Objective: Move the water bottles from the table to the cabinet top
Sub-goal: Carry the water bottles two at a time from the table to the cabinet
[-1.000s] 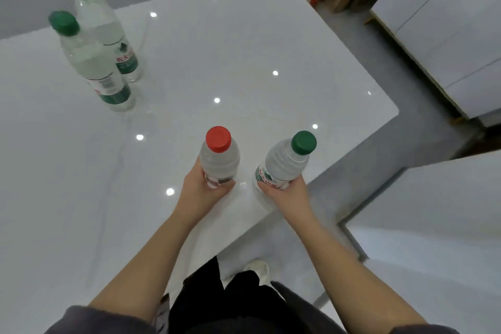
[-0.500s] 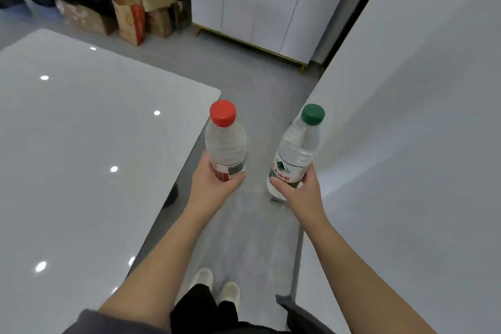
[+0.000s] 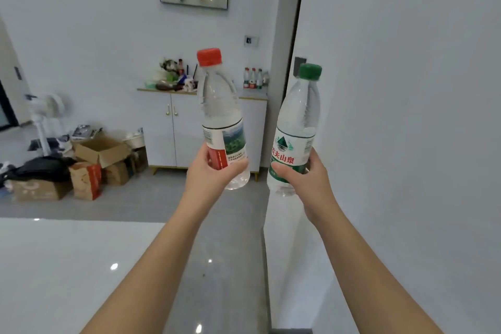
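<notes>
My left hand grips a clear water bottle with a red cap around its lower label, upright in the air. My right hand grips a green-capped water bottle near its base, tilted slightly right. Both are held in front of me, off the white table at lower left. Ahead stands the white cabinet against the far wall; three small bottles stand on its top at the right end.
Clutter covers the cabinet top's left part. Cardboard boxes and dark bags lie on the floor left of the cabinet, beside a white fan. A white wall fills the right. Grey floor runs between table and wall.
The view has lifted from the table and floor to the room ahead. Both hands have raised their bottles higher, off the table, and the cabinet top is now in view.
</notes>
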`<state>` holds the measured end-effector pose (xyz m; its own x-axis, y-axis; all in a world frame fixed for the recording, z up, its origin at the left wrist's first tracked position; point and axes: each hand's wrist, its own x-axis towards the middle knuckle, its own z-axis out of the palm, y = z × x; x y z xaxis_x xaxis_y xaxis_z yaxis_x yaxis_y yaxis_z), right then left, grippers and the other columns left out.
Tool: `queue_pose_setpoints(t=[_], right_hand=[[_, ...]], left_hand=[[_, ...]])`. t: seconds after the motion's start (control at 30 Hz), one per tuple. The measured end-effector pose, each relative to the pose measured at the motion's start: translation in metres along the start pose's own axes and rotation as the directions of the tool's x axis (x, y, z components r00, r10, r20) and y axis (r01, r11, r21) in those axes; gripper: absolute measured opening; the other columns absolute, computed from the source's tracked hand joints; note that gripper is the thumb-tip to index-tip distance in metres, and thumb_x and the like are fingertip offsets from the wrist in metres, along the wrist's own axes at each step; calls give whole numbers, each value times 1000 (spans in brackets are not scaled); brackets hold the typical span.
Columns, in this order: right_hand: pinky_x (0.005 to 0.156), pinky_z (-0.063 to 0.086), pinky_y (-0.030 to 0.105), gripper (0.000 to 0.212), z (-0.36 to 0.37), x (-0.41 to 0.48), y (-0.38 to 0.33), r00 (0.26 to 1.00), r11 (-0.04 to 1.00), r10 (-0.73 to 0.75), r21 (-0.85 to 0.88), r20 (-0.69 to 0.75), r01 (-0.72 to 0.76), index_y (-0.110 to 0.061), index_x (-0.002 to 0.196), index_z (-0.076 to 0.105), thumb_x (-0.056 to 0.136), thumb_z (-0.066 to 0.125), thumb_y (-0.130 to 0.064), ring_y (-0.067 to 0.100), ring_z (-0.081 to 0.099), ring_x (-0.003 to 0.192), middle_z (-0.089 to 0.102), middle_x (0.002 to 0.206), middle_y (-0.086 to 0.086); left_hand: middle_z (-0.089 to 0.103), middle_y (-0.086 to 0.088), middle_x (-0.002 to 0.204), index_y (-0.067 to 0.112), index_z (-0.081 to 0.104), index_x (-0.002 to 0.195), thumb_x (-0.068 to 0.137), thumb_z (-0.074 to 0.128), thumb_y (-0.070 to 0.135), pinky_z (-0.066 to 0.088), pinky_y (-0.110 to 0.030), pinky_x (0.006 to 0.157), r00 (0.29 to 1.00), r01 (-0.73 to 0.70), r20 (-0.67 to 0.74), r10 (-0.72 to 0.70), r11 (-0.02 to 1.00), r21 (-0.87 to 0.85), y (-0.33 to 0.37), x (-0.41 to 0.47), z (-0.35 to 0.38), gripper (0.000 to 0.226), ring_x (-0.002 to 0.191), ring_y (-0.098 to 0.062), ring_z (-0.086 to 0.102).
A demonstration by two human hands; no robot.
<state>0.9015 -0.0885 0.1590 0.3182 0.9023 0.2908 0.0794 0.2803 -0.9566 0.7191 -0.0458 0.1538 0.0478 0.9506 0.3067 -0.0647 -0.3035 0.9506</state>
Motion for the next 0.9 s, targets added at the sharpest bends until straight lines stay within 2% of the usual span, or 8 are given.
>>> queue_pose_setpoints(t=[0.1, 0.27, 0.33, 0.43, 0.57, 0.7, 0.9], right_hand=[[79, 57, 27, 51, 9, 10, -26, 998, 998, -61, 31, -12, 62, -26, 117, 59, 75, 80, -6, 8, 69, 96, 71, 109, -7], [86, 57, 38, 56, 20, 18, -52, 995, 994, -100, 44, -24, 101, -26, 124, 57, 75, 81, -10, 16, 67, 104, 69, 114, -6], [87, 57, 40, 55, 24, 20, -59, 993, 992, -117, 56, -16, 117, -26, 122, 57, 76, 80, -9, 16, 67, 104, 69, 114, -6], [87, 57, 39, 52, 29, 23, -67, 990, 989, -137, 58, -9, 138, -27, 119, 58, 76, 80, -8, 16, 67, 103, 70, 111, -7], [87, 57, 40, 53, 32, 25, -72, 990, 988, -140, 55, -13, 141, -25, 121, 58, 75, 80, -8, 17, 67, 104, 70, 111, -6], [82, 57, 33, 52, 33, 25, -76, 990, 988, -139, 69, -2, 139, -24, 121, 58, 76, 80, -8, 14, 67, 102, 69, 110, -7], [76, 55, 27, 48, 39, 24, -77, 988, 986, -155, 65, 6, 154, -31, 112, 57, 77, 79, -7, 7, 66, 97, 69, 105, -13]], left_hand=[[74, 10, 95, 32, 62, 102, 70, 84, 15, 54, -25, 79, 999, -43, 20, 43, 999, -15, 30, 15, -5, 43, 90, -6, 70], [71, 11, 97, 29, 60, 107, 72, 83, 15, 50, -21, 69, 997, -63, 39, 64, 998, -23, 62, 24, -13, 45, 88, -4, 67], [71, 11, 96, 32, 59, 103, 73, 82, 13, 49, -20, 66, 996, -71, 44, 73, 997, -43, 69, 25, -15, 42, 87, -3, 67], [73, 9, 95, 33, 60, 100, 72, 82, 10, 51, -17, 64, 995, -86, 35, 89, 994, -71, 75, 27, -17, 43, 88, -6, 69], [74, 6, 95, 29, 62, 102, 70, 83, 7, 53, -22, 67, 995, -95, 16, 97, 991, -90, 79, 28, -20, 44, 90, -11, 70], [73, 8, 94, 29, 61, 101, 71, 82, 6, 51, -15, 60, 994, -105, 18, 107, 991, -77, 84, 28, -23, 43, 87, -8, 70], [73, 8, 94, 32, 60, 99, 71, 82, 6, 51, -19, 65, 994, -107, 22, 109, 991, -80, 87, 29, -29, 44, 88, -8, 69]])
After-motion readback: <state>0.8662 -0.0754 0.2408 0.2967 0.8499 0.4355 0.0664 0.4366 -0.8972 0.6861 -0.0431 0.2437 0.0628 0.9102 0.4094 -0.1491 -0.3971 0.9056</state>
